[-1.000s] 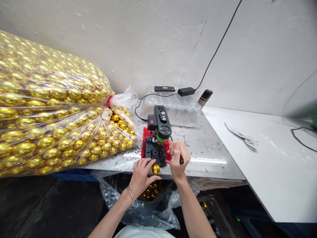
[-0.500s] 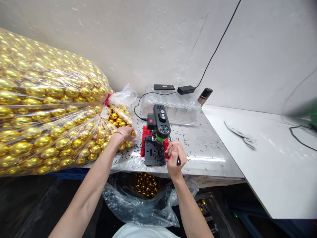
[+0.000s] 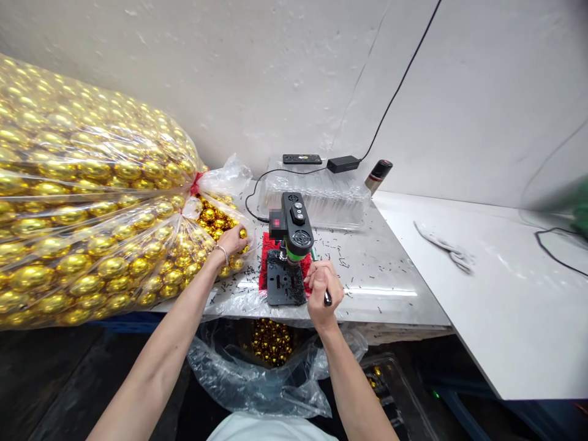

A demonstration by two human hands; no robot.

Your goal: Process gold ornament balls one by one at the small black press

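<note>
My left hand (image 3: 232, 241) is at the opening of a clear bag of shiny gold balls (image 3: 214, 215), its fingertips closed on a gold ball (image 3: 243, 233). My right hand (image 3: 325, 288) is wrapped round a black-tipped handle (image 3: 327, 298), just right of a small black machine (image 3: 297, 223) with a green ring. Under the machine's head is a black slotted base plate (image 3: 281, 293), resting on a red mat (image 3: 265, 278) strewn with small black bits.
A huge bag of gold balls (image 3: 92, 239) fills the left side. Behind the machine are a clear plastic tray (image 3: 316, 199), a power adapter (image 3: 343, 163) and a spray can (image 3: 379, 174). Below the table edge hangs an open plastic bag (image 3: 229, 380) holding gold balls.
My left hand has lifted slightly, and a gold ball now shows at its fingertips. My right hand stays on the handle. The whole view has shifted slightly.
</note>
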